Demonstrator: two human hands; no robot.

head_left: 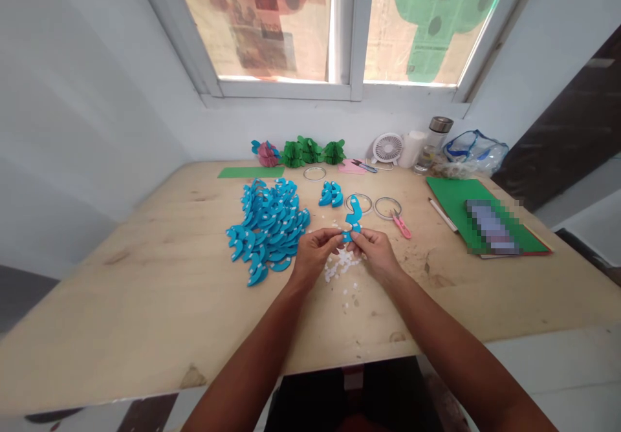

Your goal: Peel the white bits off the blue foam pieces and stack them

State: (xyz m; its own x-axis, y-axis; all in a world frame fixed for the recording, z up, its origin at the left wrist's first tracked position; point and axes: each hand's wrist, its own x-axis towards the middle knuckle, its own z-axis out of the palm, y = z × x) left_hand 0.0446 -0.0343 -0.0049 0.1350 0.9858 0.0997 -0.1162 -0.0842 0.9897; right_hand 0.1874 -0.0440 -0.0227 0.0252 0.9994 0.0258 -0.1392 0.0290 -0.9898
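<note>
Pale wooden worktop point(160, 302) viewed from above. A broad heap of curved blue paper-like pieces point(272, 225) lies left of centre; a small blue cluster point(330, 194) lies just above centre. Green folded-paper figures point(310, 152) and a round white fan point(387, 148) line the top edge. Pink-handled snips point(402, 226), right of centre, overlap a silvery metal ring point(388, 198). White scraps point(343, 262) lie scattered below the hands. At centre, the fingers of the left hand point(316, 252) and right hand point(376, 252) pinch the lower end of a curved blue strip with white patches point(356, 211); its free end extends above the fingertips, partly hiding another ring point(371, 204).
</note>
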